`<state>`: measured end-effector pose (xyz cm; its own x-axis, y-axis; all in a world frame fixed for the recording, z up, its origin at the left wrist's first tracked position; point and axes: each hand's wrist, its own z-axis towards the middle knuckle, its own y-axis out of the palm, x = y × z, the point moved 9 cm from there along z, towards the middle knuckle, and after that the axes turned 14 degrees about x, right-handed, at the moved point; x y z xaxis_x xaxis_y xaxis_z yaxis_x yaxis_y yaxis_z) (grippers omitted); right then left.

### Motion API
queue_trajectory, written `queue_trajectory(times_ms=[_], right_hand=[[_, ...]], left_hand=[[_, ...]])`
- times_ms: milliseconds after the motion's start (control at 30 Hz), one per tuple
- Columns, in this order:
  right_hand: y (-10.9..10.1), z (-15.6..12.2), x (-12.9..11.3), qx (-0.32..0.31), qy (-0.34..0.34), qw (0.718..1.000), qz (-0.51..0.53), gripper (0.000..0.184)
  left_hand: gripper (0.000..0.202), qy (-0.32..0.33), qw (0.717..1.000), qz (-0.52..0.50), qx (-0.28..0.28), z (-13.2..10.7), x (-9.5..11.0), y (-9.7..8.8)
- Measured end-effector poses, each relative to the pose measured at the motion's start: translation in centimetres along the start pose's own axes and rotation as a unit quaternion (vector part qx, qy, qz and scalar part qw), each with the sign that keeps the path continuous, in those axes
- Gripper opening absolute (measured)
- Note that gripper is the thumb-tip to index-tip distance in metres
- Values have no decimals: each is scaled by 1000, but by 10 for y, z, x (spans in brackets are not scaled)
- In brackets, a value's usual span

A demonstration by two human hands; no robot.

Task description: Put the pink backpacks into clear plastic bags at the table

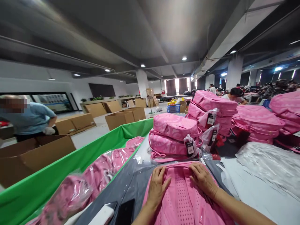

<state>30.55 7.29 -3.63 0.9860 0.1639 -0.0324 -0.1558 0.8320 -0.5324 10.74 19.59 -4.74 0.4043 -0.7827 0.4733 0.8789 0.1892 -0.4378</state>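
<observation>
A pink backpack (pixel 184 200) lies on the dark table in front of me, its perforated back panel facing up. At its upper left corner, my left hand (pixel 157 187) has its fingers curled over the edge and its thumb on the panel. My right hand (pixel 204 180) grips the upper right side in the same way, fingertips near the top seam. Just beyond the backpack stands a stack of pink backpacks (pixel 174 126) with a tag in a clear bag (pixel 190 147) hanging from it.
More pink backpacks (pixel 257 122) are piled to the right, near clear plastic bags (pixel 269 165). A green-lined bin (pixel 77 153) on the left holds bagged backpacks. A white device (pixel 103 215) and a black phone (pixel 126 212) lie at the near edge. A co-worker (pixel 35 117) stands by cardboard boxes (pixel 47 153).
</observation>
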Motion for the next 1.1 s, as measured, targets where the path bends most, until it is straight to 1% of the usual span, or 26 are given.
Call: queue_trajectory(times_ms=[67, 100, 167, 233, 267, 333, 400, 433, 500, 567, 633, 700, 767, 833, 867, 933, 1000, 1033, 1100], right_hand=[[-7, -16, -11, -23, -8, 1000, 6, 40], [-9, -25, -15, -40, -7, 999, 9, 40], [-12, -42, -19, -81, 4, 996, 19, 41], [-5, -52, -14, -134, 25, 990, 35, 41], [3, -54, -7, -164, 37, 985, 43, 40], [28, -50, 13, -223, 59, 972, 51, 35], [60, -40, 37, -272, 77, 958, 41, 25], [75, -33, 47, -289, 82, 953, 28, 21], [94, -21, 59, -302, 85, 950, -9, 19], [101, -14, 61, -297, 78, 950, -51, 21], [101, -13, 56, -286, 70, 951, -88, 26], [102, -13, 50, -277, 66, 952, -117, 31], [105, -9, 48, -268, 67, 951, -141, 35], [111, 1, 50, -261, 71, 950, -158, 37], [113, 7, 52, -260, 74, 949, -163, 37], [111, 18, 51, -262, 71, 949, -161, 35], [99, 19, 43, -268, 55, 950, -148, 32], [88, 13, 34, -273, 45, 951, -140, 32], [62, -8, 10, -286, 26, 950, -121, 36]], left_hand=[[39, 24, 1000, 13, -3, -17, 1, -8], [39, 34, 999, 18, -18, -26, 3, -10], [39, 49, 996, 22, -72, -39, 10, -10], [36, 51, 987, 25, -151, -44, 16, -2], [34, 45, 980, 30, -193, -42, 18, 5], [29, 20, 956, 56, -286, -33, 13, 31], [22, -13, 948, 83, -306, -12, 2, 54], [22, -29, 945, 97, -310, -1, -4, 64], [32, -56, 940, 115, -315, 14, -13, 76], [50, -73, 936, 120, -323, 15, -10, 74], [75, -99, 925, 118, -347, -1, 1, 65], [98, -137, 907, 102, -385, -28, 17, 56], [112, -167, 889, 88, -418, -53, 34, 54], [116, -170, 889, 91, -414, -62, 45, 57], [117, -168, 895, 96, -402, -62, 46, 59], [112, -168, 907, 103, -372, -57, 41, 66], [101, -167, 917, 114, -344, -50, 31, 72], [94, -167, 921, 127, -327, -47, 26, 74], [78, -166, 934, 157, -276, -40, 19, 75]])
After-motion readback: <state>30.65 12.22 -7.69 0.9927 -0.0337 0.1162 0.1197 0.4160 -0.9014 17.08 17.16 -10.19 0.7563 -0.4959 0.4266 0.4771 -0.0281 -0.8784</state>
